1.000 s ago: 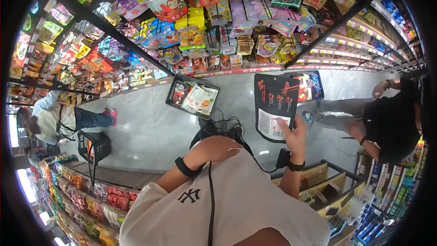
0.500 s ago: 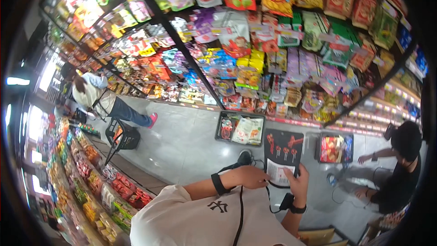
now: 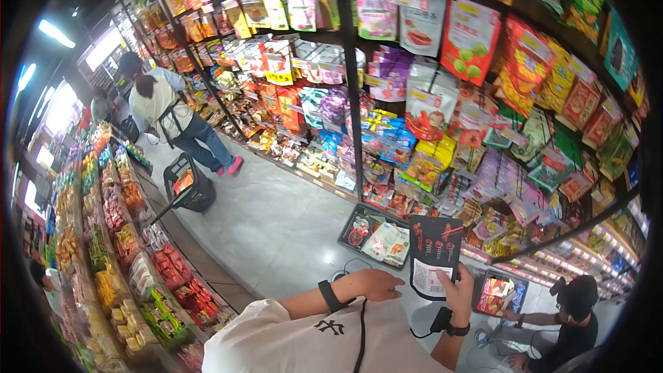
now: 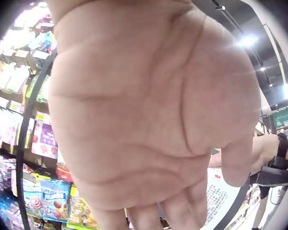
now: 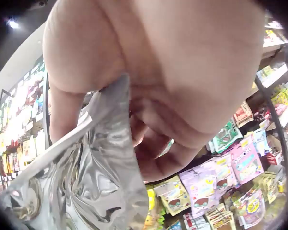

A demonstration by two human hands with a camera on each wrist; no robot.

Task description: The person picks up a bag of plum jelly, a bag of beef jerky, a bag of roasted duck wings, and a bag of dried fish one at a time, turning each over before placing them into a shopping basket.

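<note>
A black pouch (image 3: 435, 252) with red print and a white label is pinched between the thumb and fingers of my right hand (image 3: 457, 293), at its lower right edge. In the right wrist view the pouch shows a silvery, creased surface (image 5: 101, 177) beside my right hand (image 5: 158, 72). My left hand (image 3: 376, 284) is just left of the pouch, palm down, fingers loosely extended, holding nothing. The left wrist view shows its bare palm (image 4: 149, 105), with part of the pouch's white label (image 4: 221, 196) behind the fingers.
Hanging snack bags (image 3: 472, 41) fill the shelves ahead. Two trays with packages, one left (image 3: 352, 238) and one right (image 3: 483, 307) of the pouch, are on the floor. A crouching person (image 3: 579, 324) is at the right; a standing person (image 3: 173, 114) is near a black basket (image 3: 200, 193).
The head view has turned left, showing more of the aisle and upper shelves. My right hand still holds the pouch; my left hand has come nearer to it than a second ago.
</note>
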